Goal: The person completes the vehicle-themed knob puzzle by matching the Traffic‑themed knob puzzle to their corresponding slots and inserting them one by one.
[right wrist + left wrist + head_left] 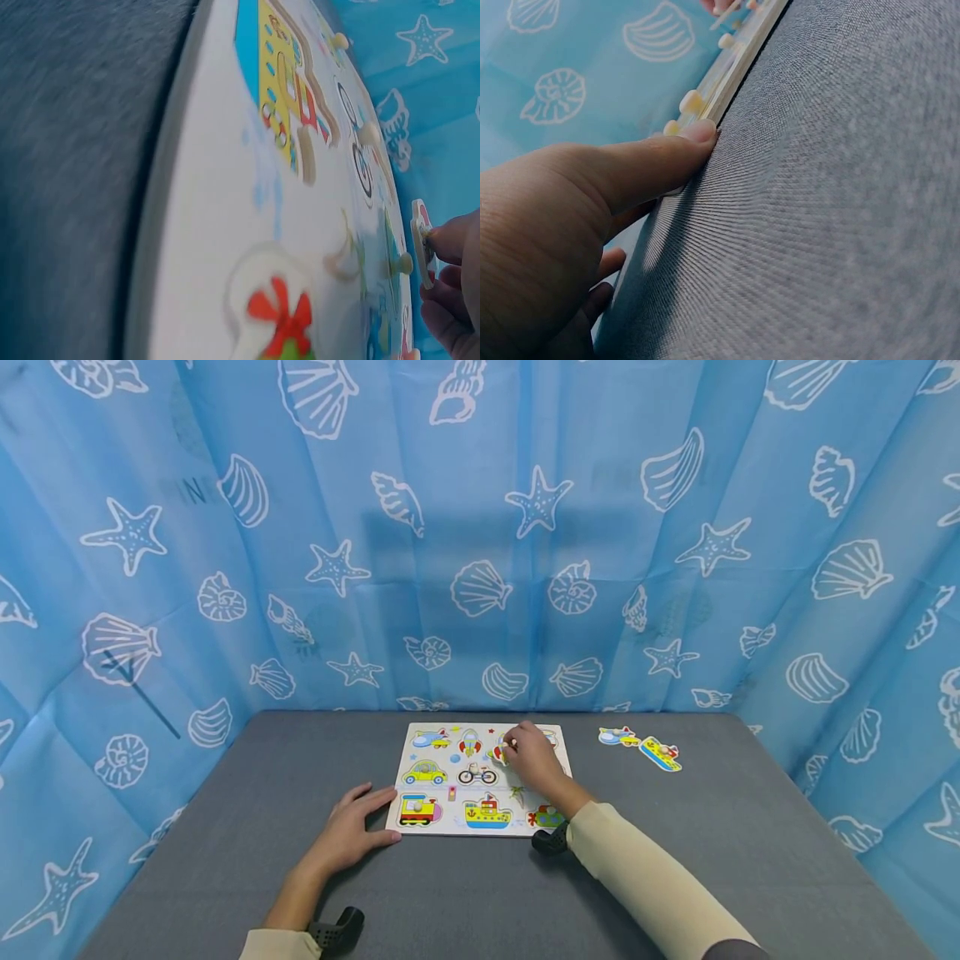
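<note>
A white wooden peg puzzle board (453, 783) with printed vehicles lies on the table. At its left edge rests my left hand (348, 828), fingers spread; in the left wrist view the thumb (660, 161) touches the board's side. My right hand (536, 760) pinches a small rocket puzzle piece (498, 753) by its knob, above the board's upper middle. The right wrist view shows this piece (421, 244) raised off the board. Knobbed car (425, 772), bicycle (477, 773) and train (417, 810) pieces sit in their places. The boat recess (487, 813) shows its printed picture.
To the right of the board lie a loose helicopter piece (618, 737) and a loose boat piece (661, 754), close together. A grey cloth covers the table (450, 893). Behind it hangs a blue curtain (480, 543) with shells and starfish.
</note>
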A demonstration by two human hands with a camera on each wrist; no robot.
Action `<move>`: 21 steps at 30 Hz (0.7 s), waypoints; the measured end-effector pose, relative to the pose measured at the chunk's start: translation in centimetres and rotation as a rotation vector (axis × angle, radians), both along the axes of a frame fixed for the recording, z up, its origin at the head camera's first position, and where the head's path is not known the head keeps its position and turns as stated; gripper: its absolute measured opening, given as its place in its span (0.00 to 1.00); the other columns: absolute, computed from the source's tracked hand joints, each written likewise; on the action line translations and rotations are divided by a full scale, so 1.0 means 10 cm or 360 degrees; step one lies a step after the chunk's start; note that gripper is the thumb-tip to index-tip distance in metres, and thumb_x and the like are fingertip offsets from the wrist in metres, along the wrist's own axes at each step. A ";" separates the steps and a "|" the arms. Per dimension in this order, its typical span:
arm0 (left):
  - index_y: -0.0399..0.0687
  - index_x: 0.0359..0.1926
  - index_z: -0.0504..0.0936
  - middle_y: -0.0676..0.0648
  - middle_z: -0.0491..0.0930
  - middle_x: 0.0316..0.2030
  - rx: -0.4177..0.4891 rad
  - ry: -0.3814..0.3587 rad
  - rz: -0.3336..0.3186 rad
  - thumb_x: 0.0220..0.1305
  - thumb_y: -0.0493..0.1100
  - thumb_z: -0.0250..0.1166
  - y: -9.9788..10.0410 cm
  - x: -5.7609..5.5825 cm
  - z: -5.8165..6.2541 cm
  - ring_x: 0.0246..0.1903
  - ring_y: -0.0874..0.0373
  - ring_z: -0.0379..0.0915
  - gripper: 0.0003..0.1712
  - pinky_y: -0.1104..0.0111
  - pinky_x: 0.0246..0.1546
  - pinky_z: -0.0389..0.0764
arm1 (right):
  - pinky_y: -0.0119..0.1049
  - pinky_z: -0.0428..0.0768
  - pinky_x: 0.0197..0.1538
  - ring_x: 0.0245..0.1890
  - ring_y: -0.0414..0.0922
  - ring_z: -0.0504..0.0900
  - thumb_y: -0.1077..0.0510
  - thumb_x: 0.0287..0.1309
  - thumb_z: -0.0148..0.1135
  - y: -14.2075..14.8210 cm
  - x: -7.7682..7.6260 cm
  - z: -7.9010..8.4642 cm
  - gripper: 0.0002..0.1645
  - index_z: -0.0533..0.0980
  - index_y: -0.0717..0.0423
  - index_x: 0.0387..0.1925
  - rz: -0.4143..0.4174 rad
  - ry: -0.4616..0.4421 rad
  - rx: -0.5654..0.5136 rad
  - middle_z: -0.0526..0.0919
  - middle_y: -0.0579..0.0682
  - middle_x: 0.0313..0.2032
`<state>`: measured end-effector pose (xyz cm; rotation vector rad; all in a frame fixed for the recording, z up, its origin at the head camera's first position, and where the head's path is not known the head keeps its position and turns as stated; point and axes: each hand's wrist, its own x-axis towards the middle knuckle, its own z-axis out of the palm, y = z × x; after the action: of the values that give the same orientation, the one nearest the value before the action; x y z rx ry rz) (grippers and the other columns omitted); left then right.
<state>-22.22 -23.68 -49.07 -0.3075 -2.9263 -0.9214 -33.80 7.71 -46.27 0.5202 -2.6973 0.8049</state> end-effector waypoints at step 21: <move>0.52 0.66 0.74 0.50 0.72 0.64 -0.0014 -0.0029 0.0049 0.49 0.56 0.76 0.02 -0.01 -0.02 0.69 0.41 0.51 0.42 0.35 0.60 0.55 | 0.45 0.74 0.43 0.37 0.49 0.75 0.58 0.59 0.67 -0.29 -0.12 -0.01 0.04 0.83 0.55 0.34 -0.0056 0.0070 0.0176 0.79 0.50 0.35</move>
<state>-22.29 -23.48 -49.23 -0.2550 -2.9435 -0.9126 -35.00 4.83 -46.40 0.5076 -2.7138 0.6304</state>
